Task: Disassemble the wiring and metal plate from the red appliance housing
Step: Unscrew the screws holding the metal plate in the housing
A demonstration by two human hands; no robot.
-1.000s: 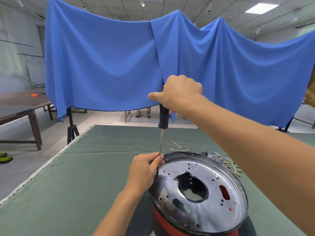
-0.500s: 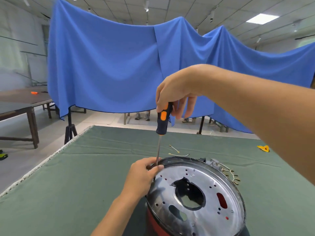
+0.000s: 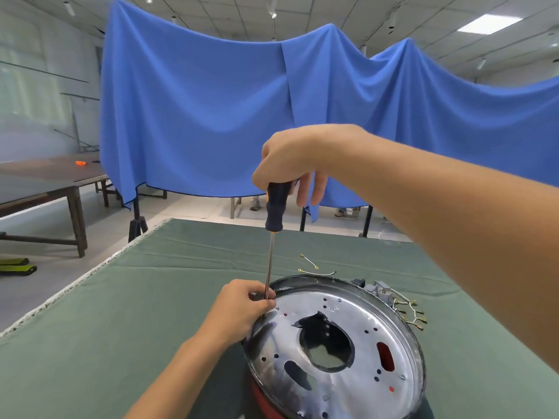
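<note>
Near the surface's front edge, the right hand (image 3: 290, 164) grips the screwdriver (image 3: 273, 225) while the left hand (image 3: 242, 309) pinches its shaft over the stiff, sharp-rimmed, probably slippery metal plate (image 3: 357, 373).

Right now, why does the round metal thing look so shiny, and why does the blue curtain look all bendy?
Head view: ceiling lights glare off the metal plate, with dark reflections in it; the wide-angle lens bows the blue curtain and stretches the near right arm; the screwdriver stays sharp.
</note>
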